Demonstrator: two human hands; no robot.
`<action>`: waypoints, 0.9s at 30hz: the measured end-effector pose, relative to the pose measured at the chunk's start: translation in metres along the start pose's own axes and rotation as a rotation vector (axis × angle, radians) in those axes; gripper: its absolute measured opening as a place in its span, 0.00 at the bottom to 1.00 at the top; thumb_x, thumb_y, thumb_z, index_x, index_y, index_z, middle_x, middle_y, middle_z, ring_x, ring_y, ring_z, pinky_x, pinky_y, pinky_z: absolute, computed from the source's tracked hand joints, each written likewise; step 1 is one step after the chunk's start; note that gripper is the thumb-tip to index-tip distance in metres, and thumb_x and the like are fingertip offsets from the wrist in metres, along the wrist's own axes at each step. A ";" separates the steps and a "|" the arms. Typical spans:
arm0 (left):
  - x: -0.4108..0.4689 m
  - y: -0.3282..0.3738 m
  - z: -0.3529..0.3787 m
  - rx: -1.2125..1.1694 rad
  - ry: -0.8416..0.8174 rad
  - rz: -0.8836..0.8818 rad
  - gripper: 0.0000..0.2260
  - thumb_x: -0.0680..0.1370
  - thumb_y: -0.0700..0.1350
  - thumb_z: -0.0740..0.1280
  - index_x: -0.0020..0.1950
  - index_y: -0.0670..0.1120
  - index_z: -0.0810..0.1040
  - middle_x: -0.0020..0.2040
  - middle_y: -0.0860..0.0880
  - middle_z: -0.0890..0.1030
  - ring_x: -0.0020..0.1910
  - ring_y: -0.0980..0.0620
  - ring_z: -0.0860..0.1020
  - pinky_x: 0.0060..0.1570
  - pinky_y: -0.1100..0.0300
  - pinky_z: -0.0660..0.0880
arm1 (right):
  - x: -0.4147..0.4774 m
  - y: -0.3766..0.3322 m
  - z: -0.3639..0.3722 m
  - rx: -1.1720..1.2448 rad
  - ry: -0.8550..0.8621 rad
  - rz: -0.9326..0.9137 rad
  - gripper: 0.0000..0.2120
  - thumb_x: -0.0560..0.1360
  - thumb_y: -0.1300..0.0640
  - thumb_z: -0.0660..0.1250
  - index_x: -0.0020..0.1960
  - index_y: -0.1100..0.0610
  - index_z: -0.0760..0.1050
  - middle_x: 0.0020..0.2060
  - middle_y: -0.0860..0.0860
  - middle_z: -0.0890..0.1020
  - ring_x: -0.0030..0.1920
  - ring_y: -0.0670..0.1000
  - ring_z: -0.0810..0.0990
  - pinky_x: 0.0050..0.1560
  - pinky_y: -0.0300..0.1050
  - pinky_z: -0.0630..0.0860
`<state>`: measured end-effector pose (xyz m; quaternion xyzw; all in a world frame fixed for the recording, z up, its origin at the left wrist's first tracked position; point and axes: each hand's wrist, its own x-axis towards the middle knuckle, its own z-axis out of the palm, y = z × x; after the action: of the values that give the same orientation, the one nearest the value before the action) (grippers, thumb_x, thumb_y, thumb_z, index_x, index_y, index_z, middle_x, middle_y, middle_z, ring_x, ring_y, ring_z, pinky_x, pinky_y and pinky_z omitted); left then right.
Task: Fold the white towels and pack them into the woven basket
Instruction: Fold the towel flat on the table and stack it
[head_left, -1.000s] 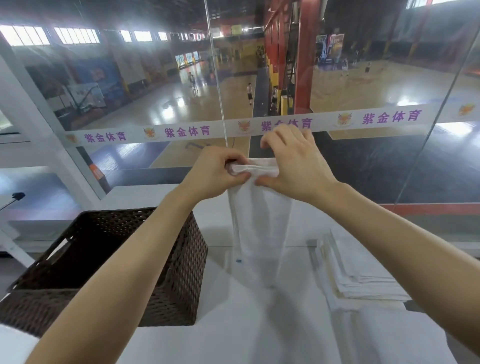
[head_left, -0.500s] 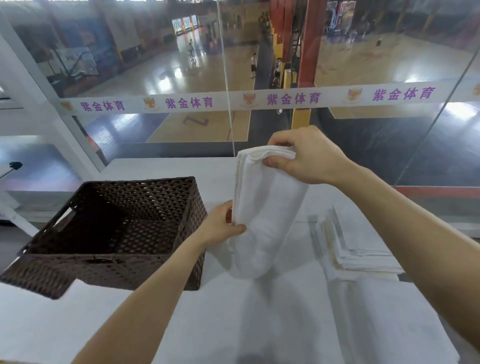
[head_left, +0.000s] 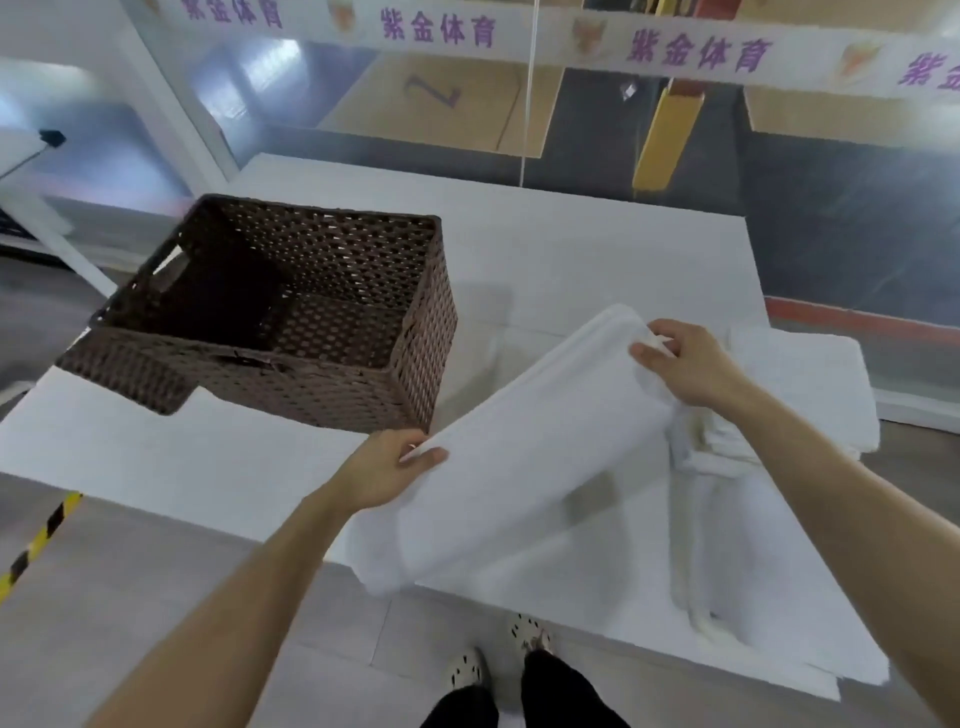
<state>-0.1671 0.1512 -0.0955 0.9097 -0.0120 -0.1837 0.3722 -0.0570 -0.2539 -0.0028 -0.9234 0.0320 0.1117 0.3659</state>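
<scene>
We see a folded white towel (head_left: 519, 457) held slanting above the white surface (head_left: 571, 249), just right of the brown woven basket (head_left: 311, 397). The left hand (head_left: 387, 470) pinches its near corner beside the basket's front right corner, while the right hand (head_left: 685, 364) grips its far end. More white towels (head_left: 810, 384) lie stacked further right of the basket
</scene>
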 end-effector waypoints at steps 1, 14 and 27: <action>-0.005 -0.012 0.005 0.050 0.022 -0.036 0.24 0.80 0.70 0.67 0.37 0.52 0.75 0.34 0.56 0.77 0.35 0.57 0.75 0.39 0.55 0.71 | 0.007 0.014 0.015 -0.037 -0.034 0.014 0.17 0.81 0.42 0.70 0.65 0.49 0.81 0.59 0.55 0.87 0.59 0.58 0.85 0.60 0.53 0.79; -0.010 -0.063 0.157 0.473 0.652 -0.216 0.15 0.87 0.48 0.61 0.68 0.41 0.79 0.67 0.39 0.79 0.66 0.35 0.78 0.65 0.41 0.75 | 0.101 0.116 0.154 -0.495 0.062 -0.259 0.27 0.86 0.43 0.58 0.78 0.59 0.69 0.74 0.61 0.73 0.75 0.65 0.71 0.73 0.67 0.70; 0.007 -0.064 0.229 0.403 0.573 -0.456 0.28 0.88 0.58 0.52 0.88 0.52 0.56 0.88 0.45 0.56 0.88 0.44 0.51 0.85 0.39 0.49 | 0.070 0.125 0.258 -0.796 -0.169 -0.921 0.35 0.85 0.31 0.51 0.86 0.48 0.57 0.86 0.52 0.55 0.87 0.54 0.49 0.82 0.69 0.50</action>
<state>-0.2460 0.0428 -0.2916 0.9581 0.2580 0.0050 0.1248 -0.0534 -0.1673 -0.2844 -0.8959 -0.4438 0.0185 0.0052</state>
